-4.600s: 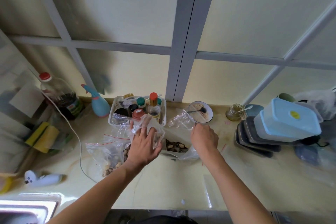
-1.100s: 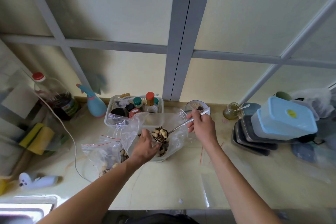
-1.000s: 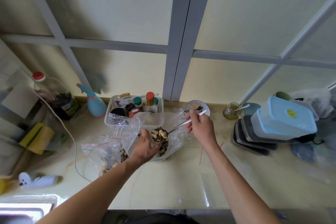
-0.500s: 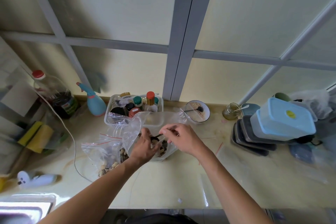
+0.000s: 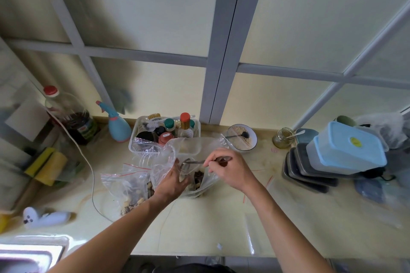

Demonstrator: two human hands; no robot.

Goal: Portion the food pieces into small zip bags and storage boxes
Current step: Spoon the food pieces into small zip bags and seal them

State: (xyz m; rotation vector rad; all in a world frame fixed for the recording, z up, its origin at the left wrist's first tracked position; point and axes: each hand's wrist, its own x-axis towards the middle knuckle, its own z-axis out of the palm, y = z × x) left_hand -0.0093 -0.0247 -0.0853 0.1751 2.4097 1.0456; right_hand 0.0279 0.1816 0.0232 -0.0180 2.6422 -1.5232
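My left hand (image 5: 172,180) grips the edge of a clear plastic bag (image 5: 164,159) and holds its mouth wide. Pale and dark food pieces (image 5: 198,180) lie inside it. My right hand (image 5: 230,169) pinches the handle of a metal spoon (image 5: 188,163), whose bowl is tipped inside the bag mouth close to my left fingers. To the left lies a small zip bag (image 5: 126,186) with a red seal line and food pieces in it. At the right stands a light blue lidded storage box (image 5: 348,147) on a stack of dark trays (image 5: 308,175).
Behind the bag stands a white basket (image 5: 139,133) of bottles and jars. A bowl (image 5: 241,137) with a spoon and a small glass jar (image 5: 282,141) are at the back. Left: a blue spray bottle (image 5: 117,125), a large bottle (image 5: 71,117), sponges (image 5: 46,168), a cord.
My right hand lifted a spoonful of food pieces above the bag, then swung left and lowered the spoon into the bag mouth. The spoon's bowl is now tipped and shows no food.
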